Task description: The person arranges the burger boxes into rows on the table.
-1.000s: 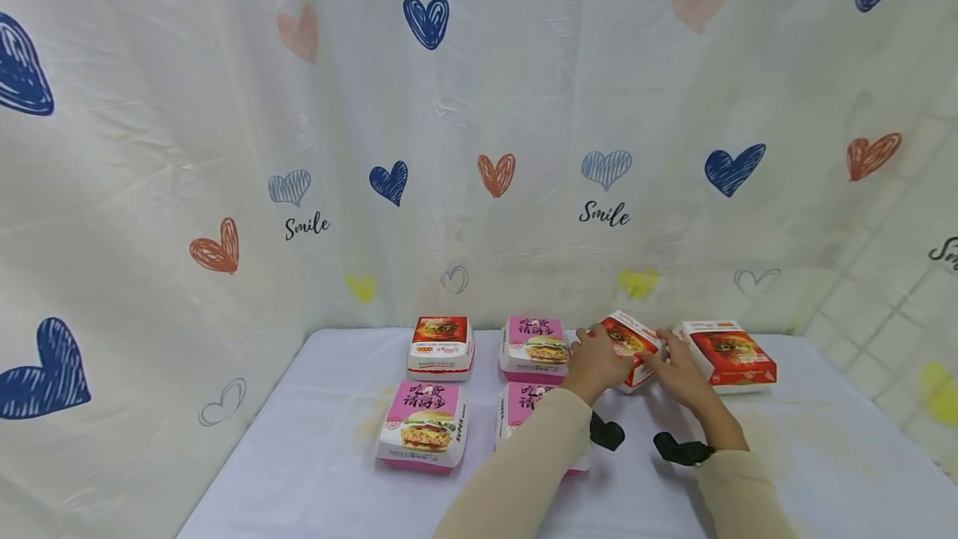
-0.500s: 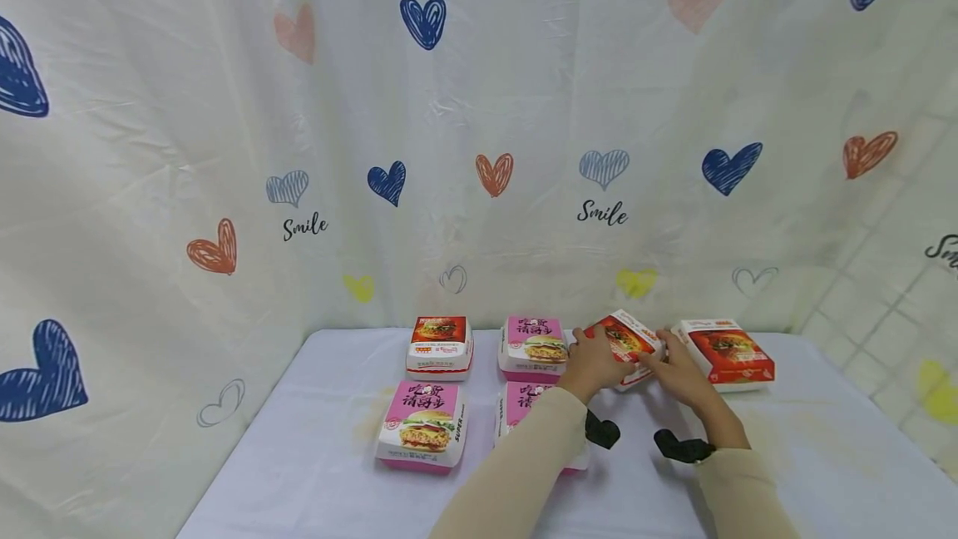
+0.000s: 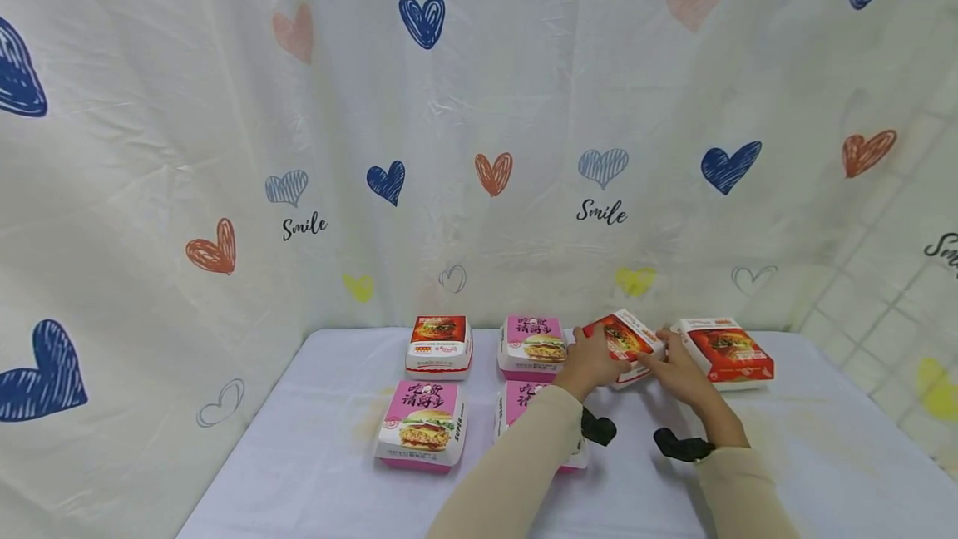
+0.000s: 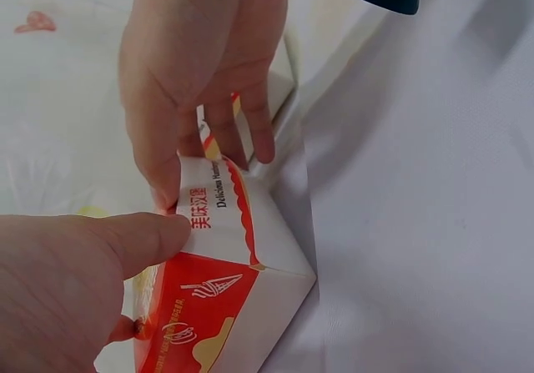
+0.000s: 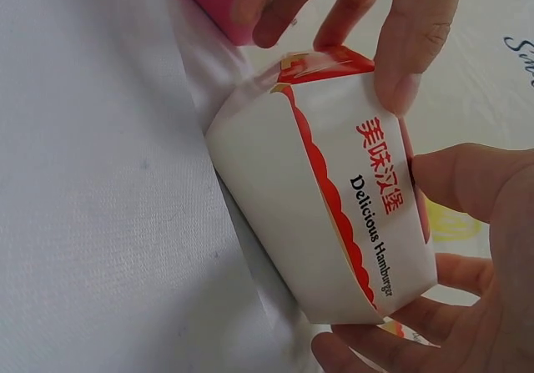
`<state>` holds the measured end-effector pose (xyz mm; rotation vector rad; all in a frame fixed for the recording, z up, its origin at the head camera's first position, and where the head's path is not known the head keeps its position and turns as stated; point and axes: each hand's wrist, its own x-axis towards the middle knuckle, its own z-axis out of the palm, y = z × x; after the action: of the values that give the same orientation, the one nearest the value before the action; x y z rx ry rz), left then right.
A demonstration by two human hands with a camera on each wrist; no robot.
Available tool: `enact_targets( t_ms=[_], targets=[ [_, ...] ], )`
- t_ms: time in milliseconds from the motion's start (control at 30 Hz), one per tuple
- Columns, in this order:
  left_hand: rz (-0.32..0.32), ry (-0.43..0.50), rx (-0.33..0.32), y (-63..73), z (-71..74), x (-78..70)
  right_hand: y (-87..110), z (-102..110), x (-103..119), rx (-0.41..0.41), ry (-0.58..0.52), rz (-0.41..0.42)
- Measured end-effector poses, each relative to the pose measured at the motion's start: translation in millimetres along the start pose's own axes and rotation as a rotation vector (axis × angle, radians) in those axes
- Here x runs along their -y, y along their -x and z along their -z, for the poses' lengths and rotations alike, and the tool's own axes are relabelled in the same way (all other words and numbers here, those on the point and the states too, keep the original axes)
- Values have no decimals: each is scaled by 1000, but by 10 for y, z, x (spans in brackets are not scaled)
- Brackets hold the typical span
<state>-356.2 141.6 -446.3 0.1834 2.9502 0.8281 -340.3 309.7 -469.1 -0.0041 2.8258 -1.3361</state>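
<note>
A red and white hamburger box [image 3: 623, 333], printed with a burger, sits askew at the back of the table between my hands. My left hand [image 3: 590, 360] grips its left side, and the thumb lies along the upper edge in the right wrist view. From the other side my right hand [image 3: 679, 373] holds it; that thumb presses the upper edge and the fingers reach round the end. The side lettered "Delicious Hamburger" [image 5: 367, 214] faces the right wrist camera. A second red hamburger box [image 3: 726, 353] lies just right of my right hand.
Left of my hands stand a red and white box [image 3: 440, 348], a pink burger box [image 3: 533, 348] and another pink box [image 3: 422, 427] nearer me. My left sleeve [image 3: 516, 464] partly covers one more pink box [image 3: 516, 402]. A heart-printed curtain [image 3: 479, 106] hangs behind the white-covered table [image 3: 299, 456].
The hamburger box between my hands has turned slightly, and my left hand has shifted a little left with it. Both hands keep their hold. The other boxes have not moved.
</note>
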Motion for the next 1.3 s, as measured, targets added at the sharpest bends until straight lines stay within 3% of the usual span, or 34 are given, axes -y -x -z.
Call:
enact_targets(
  t_ms=[200, 667, 1000, 1300],
  targets=[
    [-13, 9, 15, -2, 19, 12, 13, 6, 12, 3, 16, -47],
    [-42, 82, 40, -89, -18, 74, 18, 5, -9, -19, 50, -17],
    [-73, 102, -8, -68, 6, 88, 17, 12, -11, -19, 38, -17],
    [-34, 124, -35, -28, 62, 81, 29, 27, -7, 19, -12, -23]
  ],
)
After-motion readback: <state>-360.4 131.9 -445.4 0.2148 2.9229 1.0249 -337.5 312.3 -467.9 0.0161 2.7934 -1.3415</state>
